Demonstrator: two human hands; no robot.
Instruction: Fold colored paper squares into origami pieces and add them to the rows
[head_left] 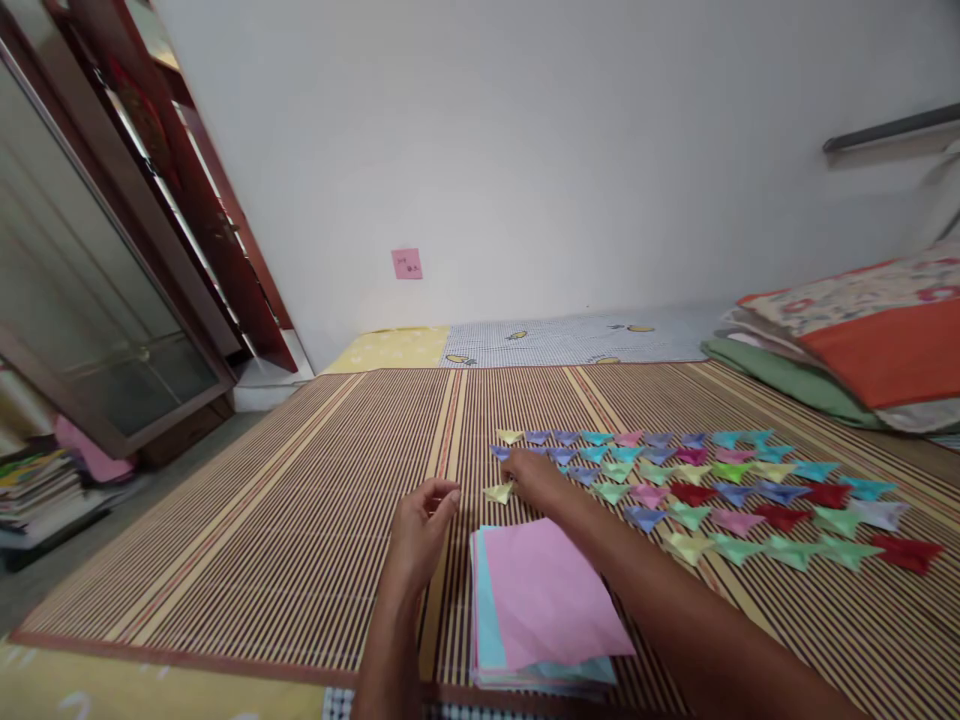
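Note:
Rows of small folded paper boats in several colours (691, 494) stand on the striped bamboo mat (300, 500). My right hand (531, 474) reaches over the left end of the rows, its fingers bent down beside a pale yellow boat (499, 493); its fingertips are partly hidden, so any grip is unclear. Left of that boat, my left hand (426, 525) hovers over the mat, fingers curled loosely, thumb apart, holding nothing. A stack of square paper sheets (555, 595), pink on top and light blue beneath, lies under my right forearm.
Folded bedding and an orange patterned cushion (892, 330) lie at the right edge of the mat. A pink note (407, 264) is stuck to the white wall. Books (41, 490) are piled at the far left, below a glass-panelled cabinet (97, 270).

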